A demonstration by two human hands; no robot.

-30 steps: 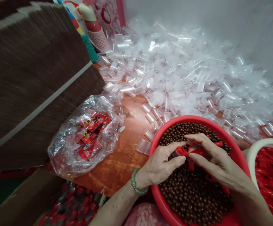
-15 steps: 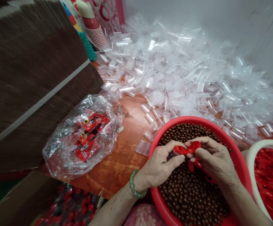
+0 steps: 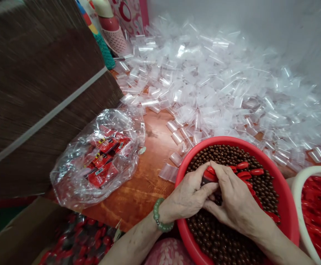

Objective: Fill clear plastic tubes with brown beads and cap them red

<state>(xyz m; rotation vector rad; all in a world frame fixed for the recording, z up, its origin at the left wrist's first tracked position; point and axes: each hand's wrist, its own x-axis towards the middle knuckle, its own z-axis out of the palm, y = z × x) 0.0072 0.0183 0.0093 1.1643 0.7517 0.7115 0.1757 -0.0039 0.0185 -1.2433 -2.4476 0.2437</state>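
At the near right, your left hand (image 3: pixel 188 192) pinches a small bottle (image 3: pixel 206 180) between thumb and fingers above the red basin (image 3: pixel 221 141) of brown balls (image 3: pixel 204 235), while your right hand (image 3: pixel 234 198) touches its red cap (image 3: pixel 210 170), though I cannot tell whether those fingers grip. The bottle looks light, stiff and probably slick, so hold it low on its sides. Farther off, clear plastic sleeves (image 3: pixel 204 84) lie heaped over the table (image 3: pixel 154 147).

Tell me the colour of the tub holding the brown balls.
The tub is red; the head view shows it best.
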